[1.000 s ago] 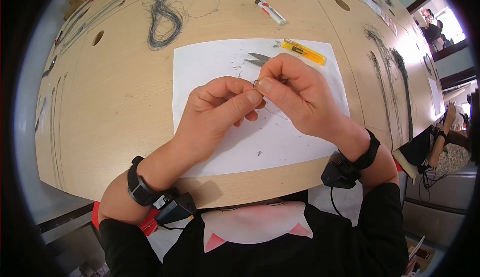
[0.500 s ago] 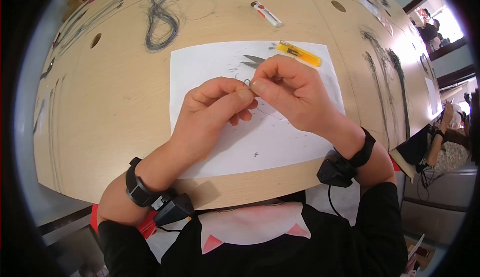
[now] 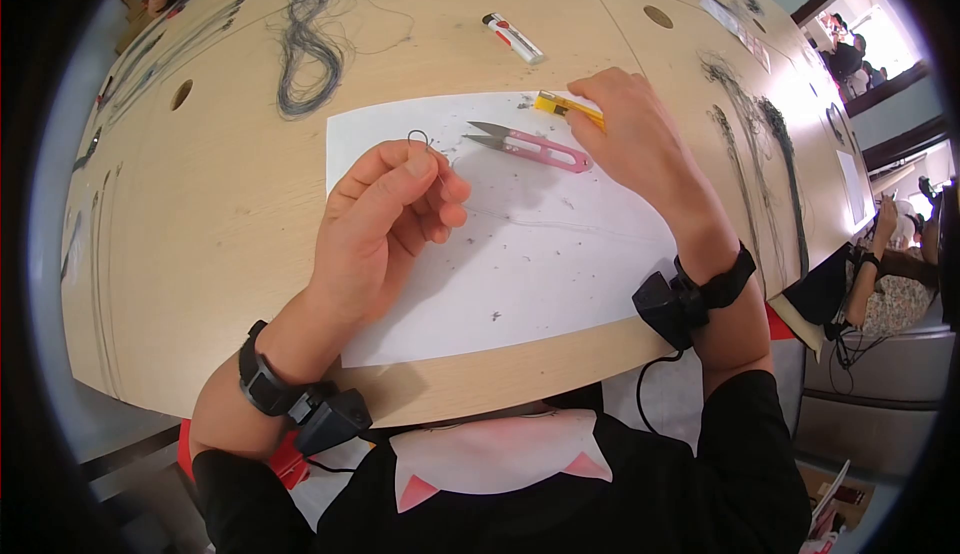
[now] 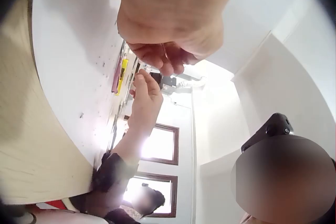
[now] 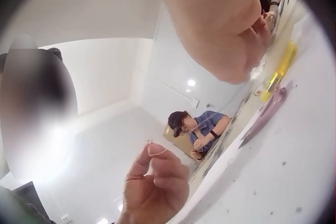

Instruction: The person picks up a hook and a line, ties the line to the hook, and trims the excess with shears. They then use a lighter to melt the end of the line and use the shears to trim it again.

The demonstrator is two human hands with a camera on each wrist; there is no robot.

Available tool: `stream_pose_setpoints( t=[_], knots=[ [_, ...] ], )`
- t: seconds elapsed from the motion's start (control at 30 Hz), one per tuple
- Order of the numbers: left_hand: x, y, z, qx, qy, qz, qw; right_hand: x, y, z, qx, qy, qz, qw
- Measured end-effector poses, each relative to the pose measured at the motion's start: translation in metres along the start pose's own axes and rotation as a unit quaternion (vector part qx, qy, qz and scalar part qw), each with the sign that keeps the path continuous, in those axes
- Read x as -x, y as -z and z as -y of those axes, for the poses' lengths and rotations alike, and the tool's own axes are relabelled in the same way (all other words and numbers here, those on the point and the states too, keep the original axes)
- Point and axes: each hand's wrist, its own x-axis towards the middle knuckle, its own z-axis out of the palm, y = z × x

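Note:
My left hand [image 3: 372,216] is raised over the white paper [image 3: 540,284], thumb and fingers pinching a small dark wire-like loop [image 3: 418,135] that stands up from the fingertips. From the left hand [image 5: 157,184] a thin pale thread [image 5: 170,148] runs up toward my right hand [image 5: 226,40] in the right wrist view. That right hand [image 3: 640,139] is above the right end of the yellow cutter [image 3: 552,103], with thumb and fingers drawn together; its grip on the thread is partly hidden. Pink-handled snips [image 3: 535,148] lie between the hands.
A white lighter-like object [image 3: 513,38] lies beyond the paper. A looped bundle of dark strands [image 3: 310,54] is at the back left, and more strands [image 3: 785,164] are on the right. Dark scraps dot the paper. Other people sit around the table.
The hands have separated: the right moved up and right, over the yellow cutter, while the left moved slightly left with the loop. The snips' pink handle is uncovered.

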Motion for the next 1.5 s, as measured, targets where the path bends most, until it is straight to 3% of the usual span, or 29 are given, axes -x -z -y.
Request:
stream_pose_setpoints(
  t=[0.1, 0.23, 0.3, 0.53, 0.63, 0.73, 0.8, 0.93, 1.0, 1.27, 1.5],
  knots=[
    [-0.001, 0.001, 0.001, 0.004, 0.009, -0.002, 1.000, 0.000, -0.005, 0.001, -0.029, 0.041, -0.048, 0.998],
    [0.001, -0.002, 0.000, -0.007, 0.010, -0.020, 1.000, 0.007, -0.003, 0.018, -0.098, 0.117, -0.022, 0.988],
    [0.000, -0.002, 0.002, -0.014, 0.004, -0.007, 1.000, 0.010, -0.002, 0.025, -0.072, 0.073, 0.086, 0.991],
    [0.002, -0.004, 0.003, -0.031, 0.012, -0.003, 0.999, 0.008, -0.010, 0.022, -0.093, 0.086, 0.030, 0.992],
    [0.003, -0.005, 0.002, -0.033, 0.014, -0.003, 0.999, 0.009, -0.006, 0.028, -0.125, 0.065, 0.065, 0.988],
    [0.004, -0.003, 0.003, -0.051, 0.005, 0.021, 0.998, 0.010, -0.005, 0.034, -0.175, 0.060, 0.019, 0.982],
    [0.005, -0.002, 0.004, -0.060, 0.001, 0.032, 0.998, 0.009, 0.002, 0.041, -0.333, -0.056, 0.039, 0.941],
    [0.005, 0.000, 0.010, -0.079, -0.011, 0.060, 0.995, 0.017, 0.008, 0.051, -0.401, -0.020, 0.021, 0.915],
    [0.005, 0.000, 0.010, -0.087, -0.021, 0.067, 0.994, 0.022, 0.014, 0.060, -0.476, -0.064, 0.100, 0.871],
    [0.005, -0.002, 0.009, -0.095, -0.027, 0.079, 0.992, 0.032, 0.014, 0.065, -0.502, -0.019, 0.130, 0.855],
    [0.007, -0.005, 0.006, -0.124, -0.003, 0.079, 0.989, 0.029, 0.013, 0.063, -0.438, 0.031, 0.111, 0.892]
  ],
)
